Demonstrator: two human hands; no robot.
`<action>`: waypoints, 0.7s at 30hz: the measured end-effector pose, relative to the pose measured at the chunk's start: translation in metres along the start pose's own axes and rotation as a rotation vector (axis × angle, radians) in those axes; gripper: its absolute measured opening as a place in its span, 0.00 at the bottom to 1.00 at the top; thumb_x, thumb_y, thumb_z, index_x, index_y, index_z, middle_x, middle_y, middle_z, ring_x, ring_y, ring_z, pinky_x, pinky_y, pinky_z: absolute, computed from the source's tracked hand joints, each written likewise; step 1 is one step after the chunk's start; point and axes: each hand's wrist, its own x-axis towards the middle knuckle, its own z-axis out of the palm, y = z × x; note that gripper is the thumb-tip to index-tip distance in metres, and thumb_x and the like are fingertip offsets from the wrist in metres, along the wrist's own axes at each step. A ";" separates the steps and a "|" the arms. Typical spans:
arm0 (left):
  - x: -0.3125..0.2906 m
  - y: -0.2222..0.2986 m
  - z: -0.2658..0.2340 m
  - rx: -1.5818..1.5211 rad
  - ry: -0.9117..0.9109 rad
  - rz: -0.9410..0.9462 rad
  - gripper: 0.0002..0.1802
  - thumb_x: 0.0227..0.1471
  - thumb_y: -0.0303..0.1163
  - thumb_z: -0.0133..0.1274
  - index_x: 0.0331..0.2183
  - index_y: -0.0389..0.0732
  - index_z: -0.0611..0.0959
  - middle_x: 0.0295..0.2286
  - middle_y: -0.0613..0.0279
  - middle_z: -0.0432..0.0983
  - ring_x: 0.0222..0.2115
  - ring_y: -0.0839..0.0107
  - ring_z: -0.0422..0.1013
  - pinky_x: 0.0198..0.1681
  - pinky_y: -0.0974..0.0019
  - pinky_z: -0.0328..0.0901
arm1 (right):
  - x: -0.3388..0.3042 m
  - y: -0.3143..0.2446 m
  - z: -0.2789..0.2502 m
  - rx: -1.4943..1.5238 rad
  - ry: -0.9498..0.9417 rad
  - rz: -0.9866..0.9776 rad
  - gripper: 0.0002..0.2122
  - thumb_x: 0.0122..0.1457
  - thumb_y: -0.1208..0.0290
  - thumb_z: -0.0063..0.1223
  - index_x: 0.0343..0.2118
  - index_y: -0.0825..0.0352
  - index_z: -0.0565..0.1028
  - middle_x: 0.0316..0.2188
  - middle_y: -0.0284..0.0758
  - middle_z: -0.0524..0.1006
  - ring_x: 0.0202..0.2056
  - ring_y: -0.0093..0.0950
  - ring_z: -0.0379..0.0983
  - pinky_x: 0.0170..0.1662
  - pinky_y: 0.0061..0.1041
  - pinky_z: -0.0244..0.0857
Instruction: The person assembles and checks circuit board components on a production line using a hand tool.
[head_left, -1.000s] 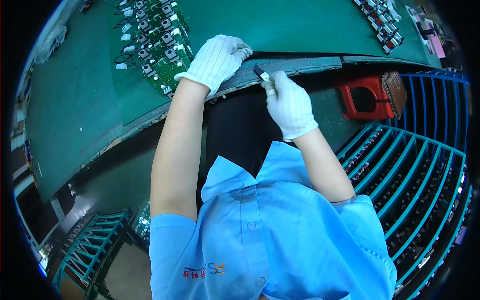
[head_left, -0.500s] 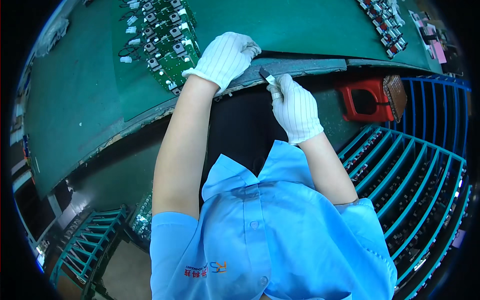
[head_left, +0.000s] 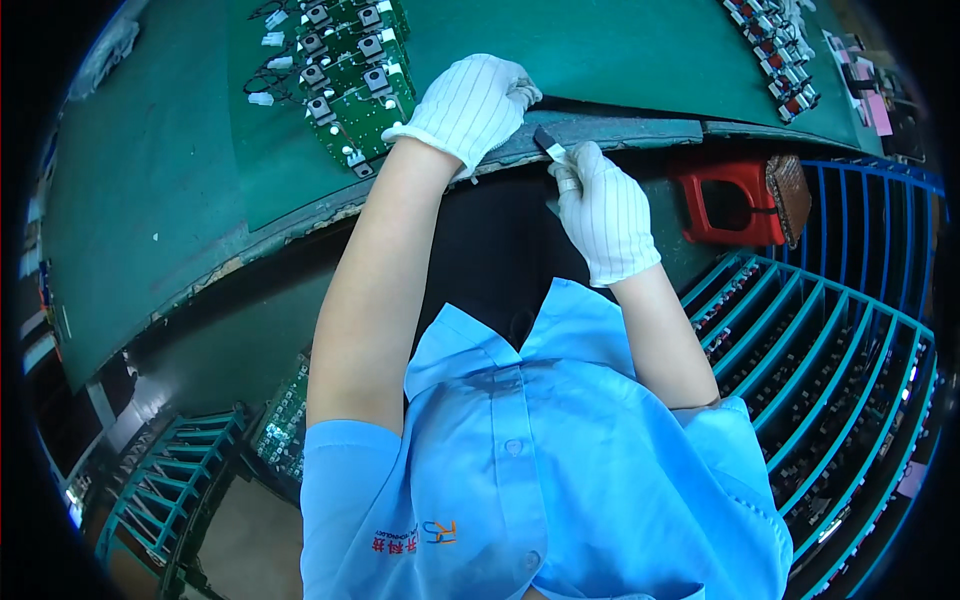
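Note:
My left hand (head_left: 468, 108), in a white striped glove, is closed at the front edge of the table. Its fingers pinch the rim of the green mat (head_left: 600, 65), which is lifted there over a dark gap. To the right and nearer my body, my gloved right hand (head_left: 608, 218) grips a small flat tool (head_left: 550, 146) with a dark end and a pale middle. The tool's dark end points up and left, close to the table edge (head_left: 640, 130). Its exact kind does not show. Left of my left hand lie several green circuit boards (head_left: 350, 90) with dark square parts and white connectors.
A row of small metal and red parts (head_left: 775, 60) lies at the far right of the table. Below stand a red stool (head_left: 725, 205) and a teal rack (head_left: 820, 370) with loaded boards. Another teal rack (head_left: 180, 480) stands at lower left.
Both hands have shifted slightly to the right along the table edge, the tool along with the right one. The left hand stays closed on the mat.

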 end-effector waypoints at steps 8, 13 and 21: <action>0.003 0.001 -0.005 -0.043 -0.038 -0.007 0.15 0.52 0.37 0.50 0.34 0.38 0.85 0.32 0.48 0.79 0.35 0.49 0.74 0.42 0.56 0.68 | 0.003 0.039 -0.022 -0.053 -0.082 0.225 0.08 0.58 0.66 0.51 0.30 0.65 0.68 0.21 0.45 0.75 0.26 0.47 0.74 0.27 0.45 0.66; 0.000 0.000 -0.004 -0.059 -0.023 -0.011 0.15 0.52 0.37 0.50 0.33 0.37 0.85 0.31 0.48 0.79 0.34 0.49 0.74 0.41 0.56 0.69 | 0.004 0.002 0.001 0.041 -0.050 0.073 0.08 0.58 0.66 0.52 0.30 0.64 0.68 0.22 0.44 0.75 0.26 0.46 0.74 0.27 0.44 0.66; 0.002 -0.001 -0.002 -0.044 -0.044 -0.005 0.14 0.52 0.36 0.50 0.33 0.37 0.85 0.32 0.49 0.79 0.35 0.50 0.74 0.41 0.57 0.69 | 0.000 0.052 -0.037 -0.104 -0.083 0.355 0.08 0.59 0.66 0.50 0.30 0.65 0.68 0.23 0.46 0.76 0.27 0.48 0.74 0.27 0.44 0.66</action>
